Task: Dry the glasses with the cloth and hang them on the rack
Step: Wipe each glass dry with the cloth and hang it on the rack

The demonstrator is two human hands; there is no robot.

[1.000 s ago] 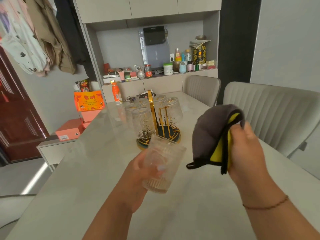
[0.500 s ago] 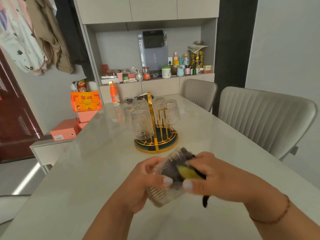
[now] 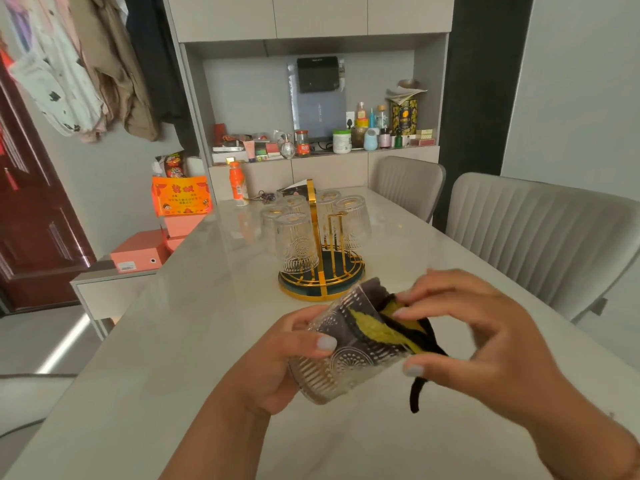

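Glass (image 3: 349, 355) in hand is what you are drying at this moment: you are gripping its ribbed wall in your left hand (image 3: 277, 362), thumb across the side, holding it tilted above the table (image 3: 173, 341) with the mouth turned toward your right. Your right hand (image 3: 485, 344) is pinching the grey and yellow cloth (image 3: 384, 332) at the rim and working it into the glass, so most of the cloth is sitting inside while a dark tail is dangling below the rim. The step looks like the wiping of the inside, not yet the hanging. Beyond your hands the gold rack (image 3: 320, 268) is standing on the table with several glasses already hanging upside down on it; at least one peg on the near right looks free. Next you are likely needing to twist the cloth round the inner wall, draw it out, then turn the glass mouth down and carry it forward onto a free peg.
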